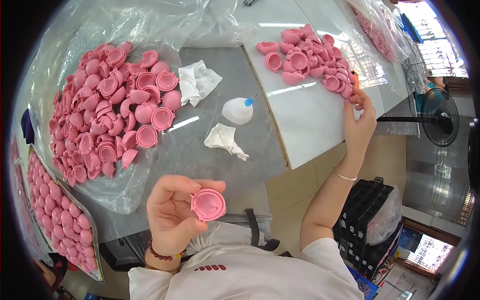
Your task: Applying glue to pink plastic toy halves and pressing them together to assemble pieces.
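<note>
My left hand pinches a round pink plastic half-shell by its rim, the hollow side facing up toward me. With that arm stretched far out, my right hand is at the near right edge of a smaller pile of pink half-shells. Its fingertips are bent together against the last pieces there, and what lies between them is hidden. Just beyond these fingers shows a narrow orange object. A much larger heap of the same half-shells lies on clear plastic sheeting at the left.
Between the piles are a white squeeze bottle with a blue tip and two crumpled white cloths. Joined pink balls fill a tray at far left. Black crates and a fan stand at right.
</note>
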Demonstrator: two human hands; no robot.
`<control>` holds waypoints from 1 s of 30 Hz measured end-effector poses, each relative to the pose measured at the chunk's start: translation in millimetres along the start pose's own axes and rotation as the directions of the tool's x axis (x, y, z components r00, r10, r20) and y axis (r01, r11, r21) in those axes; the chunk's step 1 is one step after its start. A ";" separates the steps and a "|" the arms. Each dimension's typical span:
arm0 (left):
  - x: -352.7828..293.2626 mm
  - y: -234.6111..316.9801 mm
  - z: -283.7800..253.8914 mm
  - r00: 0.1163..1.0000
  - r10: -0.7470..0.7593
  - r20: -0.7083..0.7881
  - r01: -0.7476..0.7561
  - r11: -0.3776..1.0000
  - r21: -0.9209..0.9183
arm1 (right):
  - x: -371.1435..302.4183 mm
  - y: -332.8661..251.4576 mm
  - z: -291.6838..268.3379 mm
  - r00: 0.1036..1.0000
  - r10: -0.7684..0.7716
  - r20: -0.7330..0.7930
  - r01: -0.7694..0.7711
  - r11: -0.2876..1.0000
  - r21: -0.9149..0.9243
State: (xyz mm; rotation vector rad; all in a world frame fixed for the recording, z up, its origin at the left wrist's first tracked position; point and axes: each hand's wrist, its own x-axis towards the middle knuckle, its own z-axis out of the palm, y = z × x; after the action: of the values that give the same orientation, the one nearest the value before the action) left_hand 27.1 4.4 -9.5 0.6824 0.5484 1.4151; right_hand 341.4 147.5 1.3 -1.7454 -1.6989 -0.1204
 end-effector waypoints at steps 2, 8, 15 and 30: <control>0.8 -1.0 0.8 1.000 -0.006 0.008 0.006 1.000 -0.006 | -7.7 -2.7 -4.8 0.999 -0.005 0.032 0.005 1.000 0.009; 3.3 -0.2 -1.7 1.000 0.004 0.029 -0.003 0.999 -0.032 | -35.7 -47.5 -19.0 0.878 -0.051 0.476 -0.169 0.897 0.409; 1.3 0.1 -1.1 0.999 0.009 0.052 -0.006 0.998 -0.060 | -32.7 -65.0 -3.0 0.975 -0.012 0.222 -0.036 0.976 0.213; 2.5 -3.1 15.1 0.999 0.042 0.028 -0.049 0.919 0.391 | -83.5 -139.5 -7.7 0.813 -0.563 0.147 0.234 0.548 0.803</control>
State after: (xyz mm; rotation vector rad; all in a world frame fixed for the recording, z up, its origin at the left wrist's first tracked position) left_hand 40.2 5.3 -1.1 1.0330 0.8183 1.3516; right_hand 205.6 59.8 20.4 -0.7233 -2.0039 0.7093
